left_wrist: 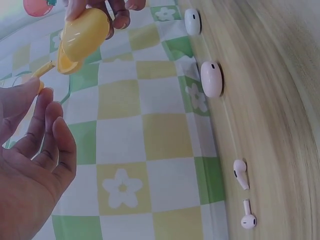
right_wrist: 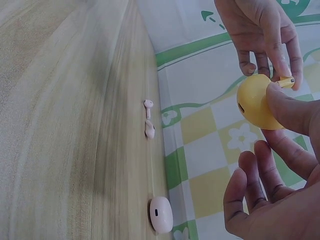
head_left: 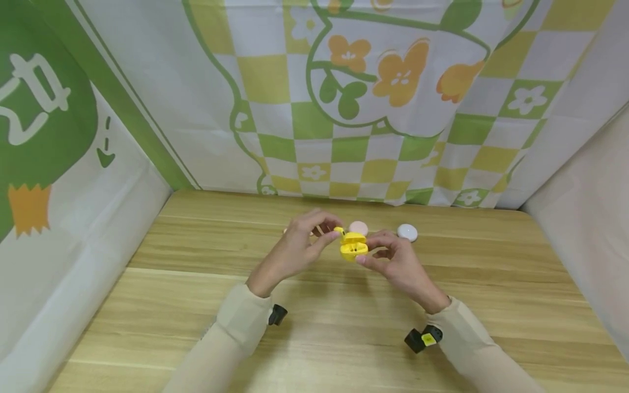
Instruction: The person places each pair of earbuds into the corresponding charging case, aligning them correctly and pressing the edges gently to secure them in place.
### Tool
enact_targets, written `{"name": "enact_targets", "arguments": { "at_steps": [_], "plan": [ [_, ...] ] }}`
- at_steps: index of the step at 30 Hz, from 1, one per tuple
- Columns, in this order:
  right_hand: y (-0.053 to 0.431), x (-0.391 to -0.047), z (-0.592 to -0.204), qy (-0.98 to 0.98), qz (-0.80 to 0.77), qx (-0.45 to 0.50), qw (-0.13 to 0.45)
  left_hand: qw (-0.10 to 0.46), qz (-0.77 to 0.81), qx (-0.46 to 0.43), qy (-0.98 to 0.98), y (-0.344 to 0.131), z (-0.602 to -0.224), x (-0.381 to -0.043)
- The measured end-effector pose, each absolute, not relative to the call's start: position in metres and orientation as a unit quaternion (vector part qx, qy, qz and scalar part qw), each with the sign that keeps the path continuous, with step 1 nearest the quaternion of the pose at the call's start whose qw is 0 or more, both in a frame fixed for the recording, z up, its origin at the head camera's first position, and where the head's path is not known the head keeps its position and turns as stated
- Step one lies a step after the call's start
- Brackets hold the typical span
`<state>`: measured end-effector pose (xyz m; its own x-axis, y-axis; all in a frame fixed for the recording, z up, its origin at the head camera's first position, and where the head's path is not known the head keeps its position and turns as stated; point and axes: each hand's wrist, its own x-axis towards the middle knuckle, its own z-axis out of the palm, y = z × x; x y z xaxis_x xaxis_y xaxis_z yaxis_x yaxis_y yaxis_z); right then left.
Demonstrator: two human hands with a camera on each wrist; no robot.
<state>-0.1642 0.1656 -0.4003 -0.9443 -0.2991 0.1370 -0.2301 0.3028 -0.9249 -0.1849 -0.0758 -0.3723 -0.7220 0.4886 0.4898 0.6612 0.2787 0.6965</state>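
My left hand (head_left: 295,248) pinches a yellow earbud (left_wrist: 44,69) between thumb and fingertips, with its stem pointing at the yellow charging case. That yellow charging case (head_left: 354,252) is held up off the table by my right hand (head_left: 402,266), thumb on one side and fingers on the other. The case lid is flipped up, and small dark marks show inside; I cannot tell whether a second earbud sits there. Earbud and case are very close in the head view, while a small gap parts them in the left wrist view.
On the wooden table (head_left: 344,338), a pale pink case (head_left: 358,227) and a white case (head_left: 407,232) lie near the back edge. Two pale pink earbuds (left_wrist: 241,173) lie to their left. A checked, flowered cloth (head_left: 314,120) hangs behind the table.
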Motion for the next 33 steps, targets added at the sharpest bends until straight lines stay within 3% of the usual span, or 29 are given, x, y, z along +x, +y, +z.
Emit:
{"name": "enact_targets", "arguments": {
  "at_steps": [33],
  "plan": [
    [0.1677, -0.1659, -0.402, 0.794, -0.586, -0.16, 0.022, 0.09, -0.43, -0.372, -0.818, -0.0661, -0.3765, -0.1812]
  ]
}}
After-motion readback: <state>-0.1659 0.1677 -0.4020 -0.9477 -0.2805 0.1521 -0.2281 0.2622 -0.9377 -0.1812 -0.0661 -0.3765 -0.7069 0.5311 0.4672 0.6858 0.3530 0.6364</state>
